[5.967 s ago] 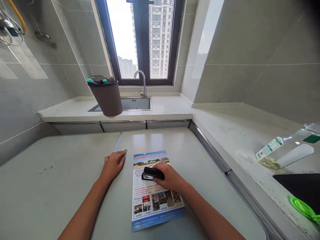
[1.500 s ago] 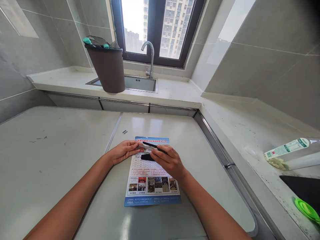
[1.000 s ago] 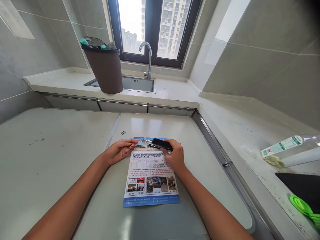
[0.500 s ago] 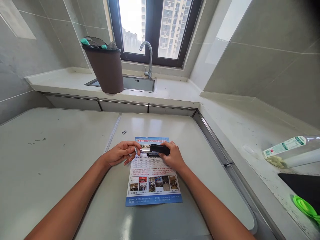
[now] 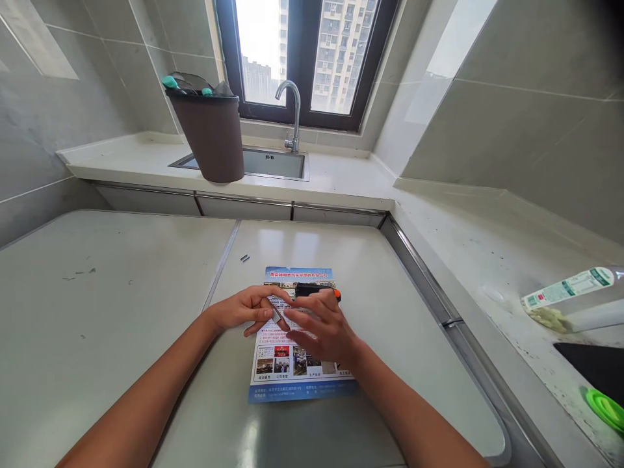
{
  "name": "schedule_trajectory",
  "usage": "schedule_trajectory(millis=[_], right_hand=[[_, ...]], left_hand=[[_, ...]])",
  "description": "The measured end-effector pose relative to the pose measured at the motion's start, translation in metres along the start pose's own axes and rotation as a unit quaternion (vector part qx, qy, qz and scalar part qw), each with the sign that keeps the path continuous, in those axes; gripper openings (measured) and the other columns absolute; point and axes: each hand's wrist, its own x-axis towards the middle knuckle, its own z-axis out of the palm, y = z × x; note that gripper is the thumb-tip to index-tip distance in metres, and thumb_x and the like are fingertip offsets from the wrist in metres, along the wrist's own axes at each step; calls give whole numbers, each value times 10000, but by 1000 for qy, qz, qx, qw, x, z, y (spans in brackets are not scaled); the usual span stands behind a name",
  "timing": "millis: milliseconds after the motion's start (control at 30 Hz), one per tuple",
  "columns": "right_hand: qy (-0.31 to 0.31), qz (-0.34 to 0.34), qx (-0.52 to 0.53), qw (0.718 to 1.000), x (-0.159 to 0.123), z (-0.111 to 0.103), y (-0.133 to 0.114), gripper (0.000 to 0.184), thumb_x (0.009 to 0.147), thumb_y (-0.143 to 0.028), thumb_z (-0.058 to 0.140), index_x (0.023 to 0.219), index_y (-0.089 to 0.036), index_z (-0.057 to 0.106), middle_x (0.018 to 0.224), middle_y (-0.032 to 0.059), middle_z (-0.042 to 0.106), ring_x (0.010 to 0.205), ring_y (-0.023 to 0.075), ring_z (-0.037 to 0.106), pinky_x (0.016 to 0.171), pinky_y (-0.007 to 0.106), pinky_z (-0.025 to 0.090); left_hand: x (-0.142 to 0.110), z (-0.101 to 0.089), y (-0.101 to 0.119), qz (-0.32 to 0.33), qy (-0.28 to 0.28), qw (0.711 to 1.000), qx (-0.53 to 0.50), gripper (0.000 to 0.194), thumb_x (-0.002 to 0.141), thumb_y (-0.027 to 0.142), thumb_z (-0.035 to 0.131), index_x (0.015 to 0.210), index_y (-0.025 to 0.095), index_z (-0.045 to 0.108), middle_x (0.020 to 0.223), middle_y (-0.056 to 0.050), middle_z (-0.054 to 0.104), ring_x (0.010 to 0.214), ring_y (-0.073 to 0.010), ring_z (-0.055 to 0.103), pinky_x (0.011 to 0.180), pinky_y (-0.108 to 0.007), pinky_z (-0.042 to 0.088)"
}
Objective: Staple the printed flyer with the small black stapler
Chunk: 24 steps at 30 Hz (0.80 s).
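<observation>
My left hand (image 5: 248, 309) is closed, pinching a small strip of staples (image 5: 276, 316) at its fingertips. Facing it, my right hand (image 5: 319, 325) has its fingers apart and bent, close to the strip, with nothing visible in its grasp. Behind the right hand's fingers a black stapler (image 5: 308, 288) with an orange end lies on a printed flyer (image 5: 302, 393); part of the stapler is hidden. The flyer rests on a white table (image 5: 390, 279) under both hands. Two more small staple strips (image 5: 244, 258) lie beyond the left hand.
A brown bin (image 5: 214, 136) stands on the far counter at the sink (image 5: 277, 162), with a tap (image 5: 295, 117) behind. Along the right counter (image 5: 468, 260) are a plastic bottle (image 5: 570, 292), a black flat object (image 5: 592, 367) and a bright green item (image 5: 604, 409).
My right hand has let go of the stapler, which now lies on the flyer, and has come nearer to me with fingers spread. A staple strip now shows in my left hand.
</observation>
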Motion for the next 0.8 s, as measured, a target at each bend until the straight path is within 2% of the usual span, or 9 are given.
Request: schedule_trajectory(millis=[100,200,333,467,533,600,733,800], right_hand=[[-21,-18,9,1000,0,6,-5,309,989,-312,668,1293,-260,649,1164,70,729,996,216,620,871,387,464],[-15,-3,22,1000,0,7,-4,317,985,-246,671,1301,-273,652,1133,42,749,998,202,632,877,373,479],[-41,-7,22,999,1,4,-4,322,993,-215,651,1297,-320,668,1154,10,758,959,184,646,868,365,500],[-26,-3,4,1000,1,3,-3,332,999,-160,612,1270,-330,699,1150,3,768,968,182,653,863,362,517],[-15,4,-15,1000,0,3,-1,341,1001,-150,596,1256,-345,713,1157,-7,773,982,184,653,867,366,525],[-9,12,-40,999,-1,3,0,322,1002,-167,595,1219,-362,732,1158,-22,779,970,191,650,862,375,536],[9,10,-69,998,-1,1,-1,285,996,-188,623,1186,-363,745,1132,-30,789,908,197,655,824,383,554],[49,13,-64,997,-1,-2,1,338,974,-149,646,1237,-347,723,1135,-15,786,900,195,661,816,379,557]], left_hand=[[1,0,-1,-12,-38,999,33,346,998,397,641,1260,184,569,485,67,570,349,-74,409,456,-178,350],[3,1,-3,-16,-34,998,42,332,1001,412,632,1238,201,535,490,75,570,342,-73,391,451,-179,342],[3,4,-3,-15,-47,998,34,317,1020,441,590,1239,220,527,508,47,611,366,-101,487,475,-191,364],[2,7,1,-6,-50,999,1,314,1041,415,552,1288,226,512,564,20,658,407,-127,573,522,-220,423],[2,8,3,-9,-53,998,-12,364,1021,410,593,1321,226,504,707,-16,724,452,-142,634,555,-246,475],[2,7,5,-15,-64,998,-24,427,993,414,640,1350,237,488,935,-71,769,514,-163,693,563,-263,509],[2,3,3,-10,-88,995,-37,506,981,422,655,1412,258,448,1285,-174,708,604,-198,751,542,-272,536],[2,-1,0,14,-67,997,-28,552,969,454,665,1433,257,440,1365,-217,666,602,-202,750,534,-282,541]])
